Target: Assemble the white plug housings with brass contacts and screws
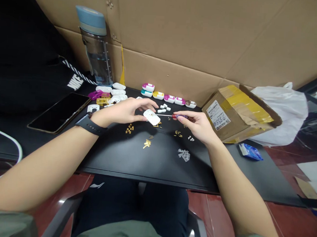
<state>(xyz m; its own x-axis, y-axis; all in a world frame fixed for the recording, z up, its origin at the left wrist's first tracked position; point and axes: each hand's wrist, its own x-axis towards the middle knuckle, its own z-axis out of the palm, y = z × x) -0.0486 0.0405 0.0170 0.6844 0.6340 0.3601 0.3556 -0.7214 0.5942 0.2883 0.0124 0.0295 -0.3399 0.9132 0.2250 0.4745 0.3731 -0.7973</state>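
Between the fingers and thumb of my left hand (pixel 137 110) is a white plastic shell (pixel 152 119), tilted above the black table. My right hand (pixel 197 123) grips a screwdriver (pixel 180 116) with a red and purple handle. Its thin shaft points left, and the tip meets the shell; what it touches there is too small to make out. Below the hands lie small brass rings (pixel 130 128), flat gold metal pieces (pixel 147 143) and clear plastic parts (pixel 184 155). Small white blocks (pixel 163 108) sit just behind the screwdriver.
Colourful two-tone cases (pixel 169 98) line the cardboard wall. White, purple and yellow shells (pixel 103 100) are piled at left, beside a phone (pixel 63 112) and a tall water bottle (pixel 96 54). A taped carton (pixel 239 114) and a blue packet (pixel 250 152) stand at right.
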